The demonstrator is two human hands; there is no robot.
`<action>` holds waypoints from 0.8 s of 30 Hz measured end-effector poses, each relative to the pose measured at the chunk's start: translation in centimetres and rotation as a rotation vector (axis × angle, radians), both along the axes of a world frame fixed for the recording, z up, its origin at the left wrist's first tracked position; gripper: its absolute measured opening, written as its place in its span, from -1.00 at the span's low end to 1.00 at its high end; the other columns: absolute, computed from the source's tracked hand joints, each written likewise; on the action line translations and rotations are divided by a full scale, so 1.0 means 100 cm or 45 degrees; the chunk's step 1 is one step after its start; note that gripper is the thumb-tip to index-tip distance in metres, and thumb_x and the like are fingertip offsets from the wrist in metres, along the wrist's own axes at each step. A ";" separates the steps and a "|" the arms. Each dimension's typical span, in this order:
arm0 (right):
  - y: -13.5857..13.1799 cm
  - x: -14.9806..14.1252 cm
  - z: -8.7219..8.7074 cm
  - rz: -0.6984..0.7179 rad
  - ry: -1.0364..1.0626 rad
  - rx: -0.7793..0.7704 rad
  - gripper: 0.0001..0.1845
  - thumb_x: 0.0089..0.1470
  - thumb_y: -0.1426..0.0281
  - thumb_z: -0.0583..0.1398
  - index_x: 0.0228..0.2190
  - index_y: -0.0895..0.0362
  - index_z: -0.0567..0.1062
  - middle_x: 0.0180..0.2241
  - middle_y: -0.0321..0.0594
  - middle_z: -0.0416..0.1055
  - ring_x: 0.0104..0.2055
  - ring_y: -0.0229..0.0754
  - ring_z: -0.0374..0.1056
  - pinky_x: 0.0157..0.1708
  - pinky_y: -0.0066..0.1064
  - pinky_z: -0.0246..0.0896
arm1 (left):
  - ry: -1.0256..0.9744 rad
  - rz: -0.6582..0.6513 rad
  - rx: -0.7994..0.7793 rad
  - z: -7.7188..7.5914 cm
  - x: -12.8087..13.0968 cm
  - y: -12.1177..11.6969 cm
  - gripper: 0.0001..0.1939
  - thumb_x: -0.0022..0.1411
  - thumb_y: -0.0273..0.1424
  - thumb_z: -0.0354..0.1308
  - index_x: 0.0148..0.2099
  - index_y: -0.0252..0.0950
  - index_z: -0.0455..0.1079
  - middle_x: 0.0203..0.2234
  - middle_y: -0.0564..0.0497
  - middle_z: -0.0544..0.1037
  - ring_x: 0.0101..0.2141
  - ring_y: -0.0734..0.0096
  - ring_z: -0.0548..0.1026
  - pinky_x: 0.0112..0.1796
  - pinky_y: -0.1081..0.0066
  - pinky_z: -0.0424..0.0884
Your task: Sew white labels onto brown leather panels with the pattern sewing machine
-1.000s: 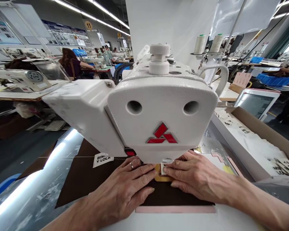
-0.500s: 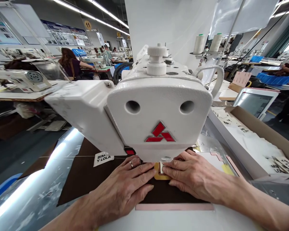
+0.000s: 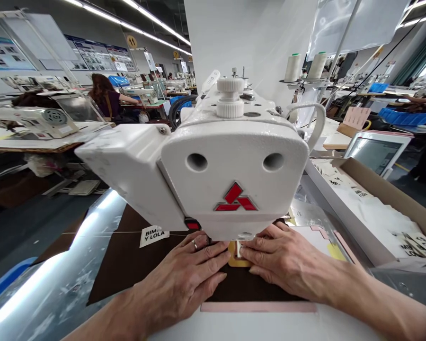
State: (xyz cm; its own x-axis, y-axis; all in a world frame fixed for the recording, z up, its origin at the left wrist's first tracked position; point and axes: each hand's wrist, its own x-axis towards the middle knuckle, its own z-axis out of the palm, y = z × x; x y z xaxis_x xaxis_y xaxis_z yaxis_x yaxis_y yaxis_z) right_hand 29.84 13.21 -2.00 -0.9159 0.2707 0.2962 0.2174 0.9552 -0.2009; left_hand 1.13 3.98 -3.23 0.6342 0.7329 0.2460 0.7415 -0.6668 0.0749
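A white sewing machine head (image 3: 230, 170) with a red three-diamond logo fills the middle of the view. Under it lies dark brown fabric (image 3: 135, 265). My left hand (image 3: 184, 279), a ring on one finger, lies flat on the fabric with its fingers stretched toward the needle area. My right hand (image 3: 287, 265) presses down from the other side, its fingertips on a small white label (image 3: 238, 248) that sits in a tan frame (image 3: 236, 261). The needle is hidden by the machine head.
A sewn white label reading BIMBA Y LOLA (image 3: 153, 235) lies further left on the fabric. A cardboard box of white labels (image 3: 379, 213) stands at the right, a screen (image 3: 376, 154) behind it. Thread cones (image 3: 293, 66) stand behind. A person (image 3: 104, 97) works at a far table.
The view has shifted slightly. Both hands stay pressed at the label under the machine head.
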 end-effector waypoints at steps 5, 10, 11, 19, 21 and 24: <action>-0.002 0.003 -0.001 -0.033 -0.037 -0.054 -0.75 0.48 0.30 0.15 0.07 0.04 0.55 0.10 -0.17 0.58 0.01 -0.07 0.43 0.10 -0.18 0.28 | -0.032 -0.042 0.020 0.004 0.003 0.000 -0.58 0.56 -0.45 0.03 0.38 -0.22 0.37 0.27 -0.01 0.51 0.21 0.22 0.52 0.35 0.13 0.29; 0.000 0.003 -0.001 -0.042 -0.046 -0.040 -0.73 0.47 0.31 0.15 0.09 0.02 0.57 0.07 -0.15 0.60 0.01 -0.07 0.41 0.07 -0.20 0.28 | -0.040 -0.020 0.020 0.003 0.001 0.000 -0.60 0.56 -0.44 0.05 0.36 -0.20 0.38 0.24 0.00 0.54 0.18 0.21 0.55 0.35 0.10 0.26; 0.001 0.003 -0.001 -0.042 -0.042 -0.047 -0.73 0.47 0.31 0.16 0.09 0.02 0.57 0.06 -0.18 0.60 0.01 -0.07 0.41 0.08 -0.19 0.26 | -0.037 -0.015 0.014 0.002 0.000 0.001 -0.59 0.56 -0.43 0.04 0.37 -0.21 0.37 0.24 -0.01 0.54 0.17 0.19 0.55 0.34 0.09 0.28; 0.018 0.001 -0.003 -0.044 -0.064 -0.079 -0.69 0.52 0.30 0.11 0.16 -0.01 0.54 0.03 -0.25 0.61 -0.07 -0.07 0.40 -0.09 -0.20 0.18 | -0.055 0.033 -0.017 0.004 0.000 0.015 -0.60 0.60 -0.36 0.00 0.37 -0.24 0.36 0.06 -0.06 0.65 0.06 0.10 0.59 0.08 0.13 0.51; 0.022 0.001 -0.003 -0.040 -0.054 -0.083 -0.70 0.51 0.32 0.10 0.12 0.01 0.56 0.02 -0.25 0.62 -0.10 -0.08 0.39 -0.12 -0.22 0.17 | -0.080 0.057 -0.027 0.006 0.000 0.018 -0.62 0.60 -0.35 -0.01 0.34 -0.22 0.39 -0.09 -0.04 0.69 -0.04 0.13 0.62 0.02 0.17 0.53; 0.026 0.001 -0.002 -0.037 -0.049 -0.079 -0.72 0.51 0.33 0.10 0.05 0.03 0.59 0.02 -0.25 0.61 -0.16 -0.10 0.37 -0.18 -0.24 0.15 | -0.084 0.083 -0.074 0.007 0.001 0.021 -0.63 0.60 -0.35 -0.02 0.33 -0.21 0.41 -0.30 0.00 0.67 -0.21 0.18 0.64 -0.10 0.20 0.55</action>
State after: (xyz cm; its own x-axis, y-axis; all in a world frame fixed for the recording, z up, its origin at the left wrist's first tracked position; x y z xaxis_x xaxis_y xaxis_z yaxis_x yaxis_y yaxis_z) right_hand 29.90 15.83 -2.25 -0.9178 0.3142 0.2428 0.2535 0.9343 -0.2507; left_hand 1.22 6.06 -2.57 0.5684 0.7865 0.2415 0.7754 -0.6102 0.1623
